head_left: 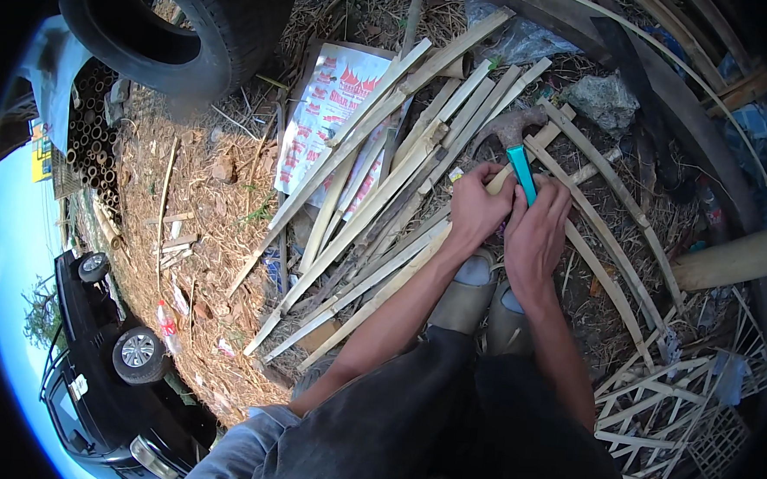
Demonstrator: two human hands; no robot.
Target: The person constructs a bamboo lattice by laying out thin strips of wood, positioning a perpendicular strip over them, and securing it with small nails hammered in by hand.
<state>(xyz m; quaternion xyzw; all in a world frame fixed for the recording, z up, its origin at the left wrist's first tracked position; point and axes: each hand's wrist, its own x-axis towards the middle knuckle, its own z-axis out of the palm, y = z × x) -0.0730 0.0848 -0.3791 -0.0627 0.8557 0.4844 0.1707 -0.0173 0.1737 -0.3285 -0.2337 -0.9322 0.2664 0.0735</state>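
Both my hands are close together above my shoes. A claw hammer [522, 176] with a teal handle and a rusty head lies at my right hand [535, 234], whose fingers are closed around the lower handle. Beside it, my left hand [479, 208] pinches a short pale bamboo strip [498, 180]; its fingertips are partly hidden. The hammer head rests over the end of a bamboo frame [608, 173] made of long curved strips joined by short crosspieces. This frame stretches from beyond my hands down to the right.
Split bamboo strips [377, 200] lie piled on my left, over a printed white sack [325, 106]. A tire [177, 33] stands at the far left, near stacked bamboo poles [94, 138]. A rock [600, 103] sits beyond the frame, and a lattice [652, 414] lies at lower right.
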